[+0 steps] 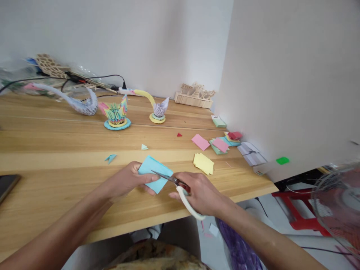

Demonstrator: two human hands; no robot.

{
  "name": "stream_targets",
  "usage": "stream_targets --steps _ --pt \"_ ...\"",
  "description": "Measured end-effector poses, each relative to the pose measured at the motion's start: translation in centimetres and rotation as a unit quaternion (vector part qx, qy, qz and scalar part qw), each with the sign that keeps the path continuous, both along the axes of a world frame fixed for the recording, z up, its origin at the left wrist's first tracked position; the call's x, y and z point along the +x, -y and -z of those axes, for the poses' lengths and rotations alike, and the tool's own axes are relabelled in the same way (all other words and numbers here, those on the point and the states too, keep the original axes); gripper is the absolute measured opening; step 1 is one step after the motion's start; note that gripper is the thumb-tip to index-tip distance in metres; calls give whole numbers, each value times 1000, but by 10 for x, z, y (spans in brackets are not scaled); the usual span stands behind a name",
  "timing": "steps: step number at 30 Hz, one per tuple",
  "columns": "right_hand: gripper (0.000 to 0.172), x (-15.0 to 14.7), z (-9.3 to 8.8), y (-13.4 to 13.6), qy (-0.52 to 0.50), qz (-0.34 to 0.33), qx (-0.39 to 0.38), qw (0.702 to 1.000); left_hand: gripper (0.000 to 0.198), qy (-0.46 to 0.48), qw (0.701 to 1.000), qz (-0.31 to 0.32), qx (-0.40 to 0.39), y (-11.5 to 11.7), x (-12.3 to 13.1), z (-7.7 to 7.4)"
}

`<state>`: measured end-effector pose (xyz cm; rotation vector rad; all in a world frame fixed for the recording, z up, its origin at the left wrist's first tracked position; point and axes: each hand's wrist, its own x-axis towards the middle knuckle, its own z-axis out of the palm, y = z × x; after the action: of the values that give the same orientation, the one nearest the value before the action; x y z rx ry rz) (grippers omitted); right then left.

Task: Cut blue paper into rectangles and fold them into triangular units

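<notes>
A light-blue sheet of paper (153,165) is pinched in my left hand (137,178), thumb on top and fingers beneath. My right hand (195,189) grips a pair of scissors (187,204) with white handles. Their dark blades point left and lie across the paper, near the left thumb; whether they have cut into it I cannot tell. Both hands are above the front part of the wooden table (70,195). A folded blue paper piece (110,158) and a pale green one (144,147) lie behind the left hand.
Yellow (203,163) and pink paper stacks (200,142) lie to the right, with more paper along the wall. Folded-paper swans, one multicoloured (116,114), stand behind. A wooden box (194,99) is at the back, a dark phone-like object (8,185) at left, a fan (340,202) at right.
</notes>
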<state>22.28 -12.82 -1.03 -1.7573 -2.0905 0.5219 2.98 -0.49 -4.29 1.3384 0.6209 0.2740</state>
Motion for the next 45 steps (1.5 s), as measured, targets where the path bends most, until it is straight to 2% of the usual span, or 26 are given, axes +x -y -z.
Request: stream_targets --steps 7,10,21,30,34,37,40,45 --pt "35 -2 -4 -11 -39 14 -49 998 17 2 1000 -23 3 -1 1 9" --pt "30 -5 -4 -14 -33 15 -40 999 17 4 999 -38 -2 -1 1 9" --pt "21 -6 -1 -15 -2 10 -24 1000 18 8 1000 -21 -16 -1 -3 9" --pt "3 -5 0 -11 13 11 -16 1000 21 3 999 -41 -27 3 -1 12" --pt "19 -2 -3 -15 -3 15 -59 998 23 -10 999 -50 -16 3 1 14" --pt "33 -2 -2 -20 -21 8 -55 998 26 -29 998 -61 19 2 2 13" --pt "28 -4 1 -23 -30 7 -41 999 25 -32 997 -67 32 0 1 14" --pt "23 -5 4 -23 -4 3 -16 1000 22 -13 998 -54 10 -2 -2 14"
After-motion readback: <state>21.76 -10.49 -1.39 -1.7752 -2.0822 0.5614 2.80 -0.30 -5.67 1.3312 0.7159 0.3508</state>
